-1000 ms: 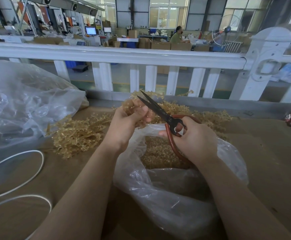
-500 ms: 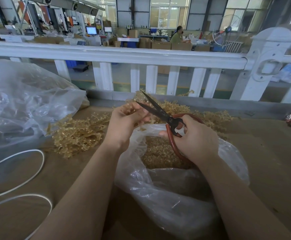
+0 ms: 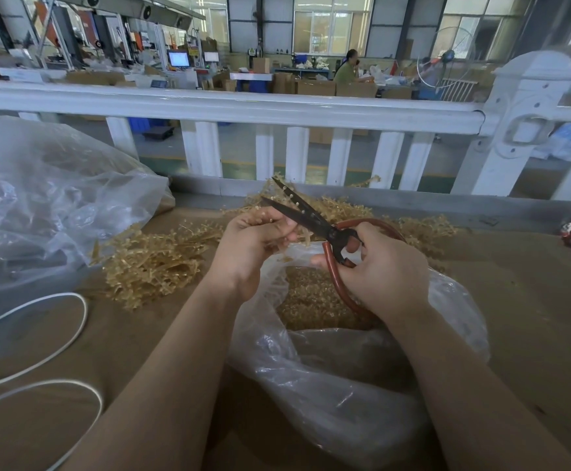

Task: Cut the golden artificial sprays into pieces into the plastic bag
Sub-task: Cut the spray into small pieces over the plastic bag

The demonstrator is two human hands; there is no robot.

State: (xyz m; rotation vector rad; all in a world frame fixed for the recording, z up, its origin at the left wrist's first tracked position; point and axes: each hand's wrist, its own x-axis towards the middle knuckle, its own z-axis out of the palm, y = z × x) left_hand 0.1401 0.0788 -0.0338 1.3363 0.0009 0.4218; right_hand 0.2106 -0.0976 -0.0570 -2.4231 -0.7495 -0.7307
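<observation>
While blades gape, a spray waits over the bag.
Left hand (image 3: 253,246) fingers pinch a golden spray (image 3: 279,220) between the open scissors (image 3: 306,217), gripped by the right hand (image 3: 384,270); fingertips sit close enough to get nicked. Cut gold pieces (image 3: 306,300) fill the plastic bag (image 3: 338,385) beneath; uncut sprays (image 3: 151,263) lie on the bench (image 3: 532,300).

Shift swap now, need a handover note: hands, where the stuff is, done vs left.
Left hand pinches a golden artificial spray above the clear plastic bag.
Right hand grips the black-bladed scissors with red loop handles, blades open at the spray.
Done: a layer of cut golden pieces lies in the bag.
Left: the held spray, plus the pile of uncut golden sprays on the brown table to the left and behind.
</observation>
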